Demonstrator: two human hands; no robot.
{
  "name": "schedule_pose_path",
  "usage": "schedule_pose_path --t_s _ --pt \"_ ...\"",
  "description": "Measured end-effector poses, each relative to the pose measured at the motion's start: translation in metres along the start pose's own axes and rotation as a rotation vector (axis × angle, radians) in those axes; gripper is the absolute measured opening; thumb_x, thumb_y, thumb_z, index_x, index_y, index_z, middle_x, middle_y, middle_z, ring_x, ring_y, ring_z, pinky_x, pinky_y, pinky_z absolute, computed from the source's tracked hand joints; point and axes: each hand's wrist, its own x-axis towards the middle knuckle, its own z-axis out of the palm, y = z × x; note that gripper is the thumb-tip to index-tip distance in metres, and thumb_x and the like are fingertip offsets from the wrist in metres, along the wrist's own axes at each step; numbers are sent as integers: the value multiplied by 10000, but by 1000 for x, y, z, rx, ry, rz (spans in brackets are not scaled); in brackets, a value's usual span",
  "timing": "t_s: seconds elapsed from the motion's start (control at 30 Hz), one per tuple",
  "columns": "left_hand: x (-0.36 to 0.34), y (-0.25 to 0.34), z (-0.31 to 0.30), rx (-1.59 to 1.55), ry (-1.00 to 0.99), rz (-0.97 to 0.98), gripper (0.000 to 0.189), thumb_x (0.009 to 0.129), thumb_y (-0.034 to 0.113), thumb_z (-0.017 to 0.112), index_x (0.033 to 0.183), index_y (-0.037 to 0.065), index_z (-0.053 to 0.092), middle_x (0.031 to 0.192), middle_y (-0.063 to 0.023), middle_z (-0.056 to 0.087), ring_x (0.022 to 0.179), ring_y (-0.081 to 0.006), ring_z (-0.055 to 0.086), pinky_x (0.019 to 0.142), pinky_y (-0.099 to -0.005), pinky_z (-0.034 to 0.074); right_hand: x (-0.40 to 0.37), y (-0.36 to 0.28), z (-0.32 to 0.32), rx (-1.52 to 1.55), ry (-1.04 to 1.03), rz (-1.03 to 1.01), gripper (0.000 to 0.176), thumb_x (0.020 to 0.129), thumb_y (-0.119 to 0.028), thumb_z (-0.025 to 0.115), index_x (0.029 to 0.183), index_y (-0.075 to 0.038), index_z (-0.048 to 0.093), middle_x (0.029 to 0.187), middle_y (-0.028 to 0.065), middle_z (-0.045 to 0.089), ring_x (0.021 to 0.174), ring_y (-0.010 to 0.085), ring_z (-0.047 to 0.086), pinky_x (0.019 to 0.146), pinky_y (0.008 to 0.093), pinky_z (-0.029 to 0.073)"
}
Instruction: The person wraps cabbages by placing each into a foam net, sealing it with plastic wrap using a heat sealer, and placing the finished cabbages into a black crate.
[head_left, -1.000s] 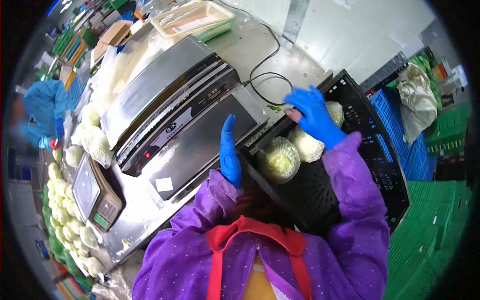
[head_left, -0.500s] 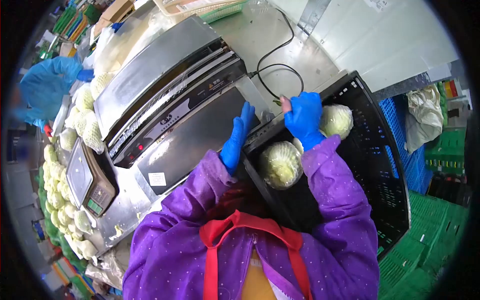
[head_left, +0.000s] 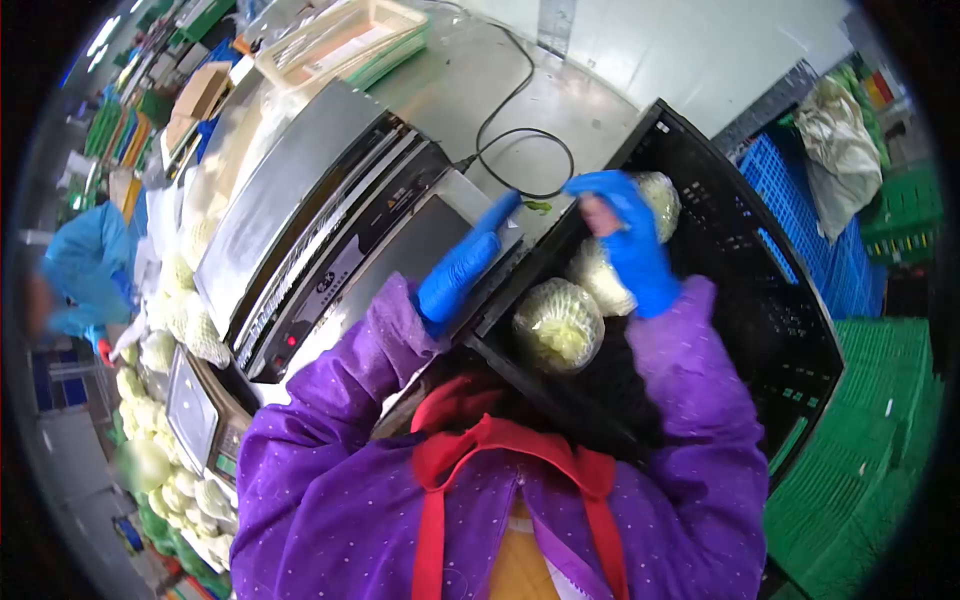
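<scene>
I count three pale vegetable heads (head_left: 560,325) in netting and clear film, all in one black crate (head_left: 740,270) beneath the right hand (head_left: 632,245). That hand's fingers are bent, the thumb turned inward; I can't tell whether they pinch anything. One head sits on the near side of those fingers, one partly behind them, one just beyond.

The left hand (head_left: 462,275) has its fingers straight and pressed together, over the edge of one metal machine (head_left: 350,240). Between both hands' fingertips lies one green scrap (head_left: 538,207). Well beyond the left fingers, one cream basket (head_left: 395,18) stands on a green one, with something flat and pale inside. Past the machine, left of those fingers, are one scale (head_left: 190,410) and a heap of heads too crowded to count.
</scene>
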Motion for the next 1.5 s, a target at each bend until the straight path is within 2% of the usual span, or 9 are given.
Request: schedule_pose_path --t_s 0.3,0.47,0.57,0.77,1.03,1.1,1.13,1.27,1.5 --pt "93 65 148 622 -700 886 688 825 441 586 1329 5 413 1370 -257 356 1259 -427 348 1048 -507 268 -268 -61 -386 -1989 187 695 702 796 -441 660 1293 9 449 1292 276 460 1206 396 441 1020 441 343" --pt "39 33 304 211 -920 964 698 820 496 536 1333 38 413 1376 -223 374 1280 -405 334 1055 -516 253 -353 -73 -379 -1404 511 1405 676 836 -516 564 1255 5 459 1062 241 521 931 347 522 809 425 418" --pt "56 -14 227 663 -1030 856 706 819 508 526 1354 67 391 1405 -206 336 1305 -395 298 1058 -537 213 -369 -69 -368 -840 657 1620 640 856 -535 521 1183 15 500 798 200 615 632 305 619 583 404 511" --pt "76 -2 54 1666 -1070 665 724 818 534 506 1395 127 346 1463 -174 262 1356 -373 226 1065 -580 133 -380 -63 -363 -885 748 1355 516 849 -505 559 987 -8 559 636 116 550 459 192 528 388 340 409" --pt "105 99 107 1563 -488 723 797 844 635 380 1438 117 266 1500 -168 195 1395 -365 139 1072 -599 -8 -383 -48 -368 -869 800 1335 531 849 -483 570 1021 19 567 597 101 522 462 197 518 390 334 407" --pt "102 83 93 1640 -478 680 751 849 576 445 1429 124 291 1490 -144 242 1386 -340 196 1084 -582 23 -414 -27 -384 -1181 672 1155 512 875 -486 534 1085 -22 587 670 123 592 519 206 552 477 346 440" --pt "99 72 84 1646 -478 635 732 848 552 466 1426 135 302 1483 -137 263 1378 -339 220 1080 -592 43 -366 -63 -356 -1032 646 1272 470 888 -406 557 1120 3 568 963 191 657 890 308 627 779 407 475" --pt "91 40 50 1534 -435 385 750 781 365 623 1426 144 310 1486 -136 253 1381 -353 196 1075 -599 78 -339 -74 -328 -896 724 763 361 835 -229 617 1137 -34 573 1032 189 629 954 297 600 830 389 460" --pt "82 -3 27 1486 -370 341 681 830 288 590 1423 113 306 1494 -127 243 1398 -332 151 1107 -528 80 -340 -98 -356 -1056 635 928 646 846 -392 610 1305 19 415 1185 255 543 1093 368 542 929 424 416"
